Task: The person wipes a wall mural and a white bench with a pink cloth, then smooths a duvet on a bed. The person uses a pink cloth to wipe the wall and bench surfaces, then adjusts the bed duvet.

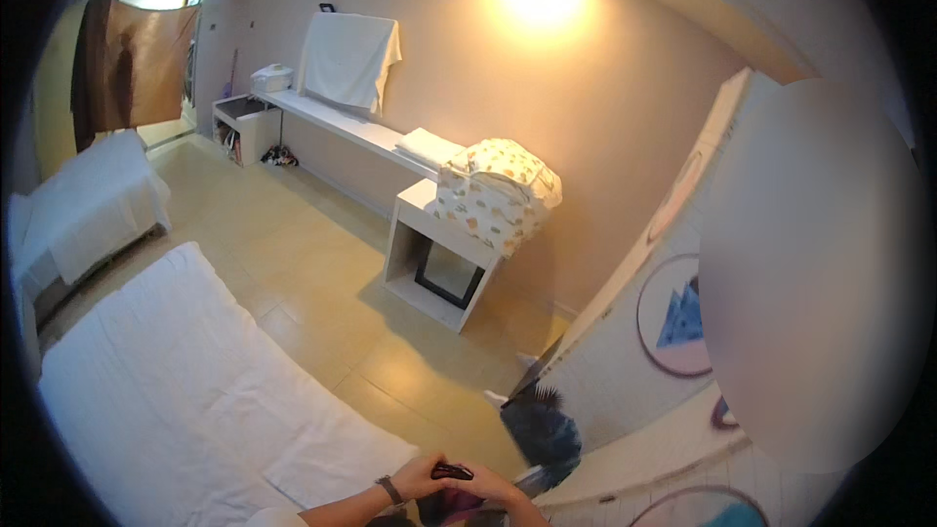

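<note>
At the lower edge my left hand [420, 479], with a dark band at its wrist, meets my right hand [488, 484]. Between them is a small, glossy black object [452, 471] whose kind I cannot make out. The fingers of both hands are closed around it, partly hidden from above. Beneath the hands shows some dark and pinkish cloth, mostly covered by them. Just left of my hands lies a bed with a white cover [185, 381].
A folding screen [595, 410] with round pictures stands at right, dark blue cloth [547, 434] beside it. Along the wall runs a white shelf [342, 125], with a patterned bag [500, 197] on its near cabinet. A second white-covered bed [88, 205] is at far left.
</note>
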{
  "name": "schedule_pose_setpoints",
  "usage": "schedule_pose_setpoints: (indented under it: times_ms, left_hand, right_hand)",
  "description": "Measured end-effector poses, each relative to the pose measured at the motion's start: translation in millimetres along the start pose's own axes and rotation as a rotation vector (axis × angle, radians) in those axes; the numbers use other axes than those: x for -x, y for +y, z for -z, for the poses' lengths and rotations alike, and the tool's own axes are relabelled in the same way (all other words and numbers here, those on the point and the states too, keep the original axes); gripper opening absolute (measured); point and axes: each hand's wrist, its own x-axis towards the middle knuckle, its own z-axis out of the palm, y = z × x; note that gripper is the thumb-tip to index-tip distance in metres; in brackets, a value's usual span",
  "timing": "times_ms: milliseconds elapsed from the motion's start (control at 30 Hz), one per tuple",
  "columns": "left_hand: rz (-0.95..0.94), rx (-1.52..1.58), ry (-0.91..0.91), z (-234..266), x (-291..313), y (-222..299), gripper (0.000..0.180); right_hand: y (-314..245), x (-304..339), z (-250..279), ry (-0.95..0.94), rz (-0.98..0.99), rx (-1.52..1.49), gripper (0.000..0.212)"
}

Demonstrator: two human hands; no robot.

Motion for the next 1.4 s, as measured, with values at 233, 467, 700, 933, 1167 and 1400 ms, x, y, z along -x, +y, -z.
schedule_pose_setpoints:
  times_ms: [233,467,700,933,1167,1400]
  left_hand:
    - [0.231,0.099,0.195,63.3,-60.5,-21.2,0.028]
    - [0.424,-0.130,0.310,99.1,-69.9,-65.4,0.033]
    - [0.543,-0.448,0.676,121.1,-129.7,-73.4,0.025]
    - [0.351,-1.063,0.402,140.3,-333.2,-37.1,0.014]
    - [0.206,-1.626,0.305,149.2,-456.7,-45.2,0.028]
    - [0.005,-1.660,0.392,177.6,-504.3,-43.2,0.034]
  right_hand:
    - [-21.7,-63.4,62.7,0.059,-0.125,-0.228,0.033]
    - [-32.9,-172.1,67.8,-0.113,0.111,-0.295,0.030]
    - [-88.2,-292.5,115.5,-0.536,0.138,-0.378,0.043]
    - [-30.7,-408.5,184.1,-0.584,-0.287,-1.082,0.054]
    - [-133.0,-429.7,297.1,-0.639,-0.166,-1.663,0.059]
    - [-129.9,-477.0,342.8,-0.709,-0.132,-1.766,0.049]
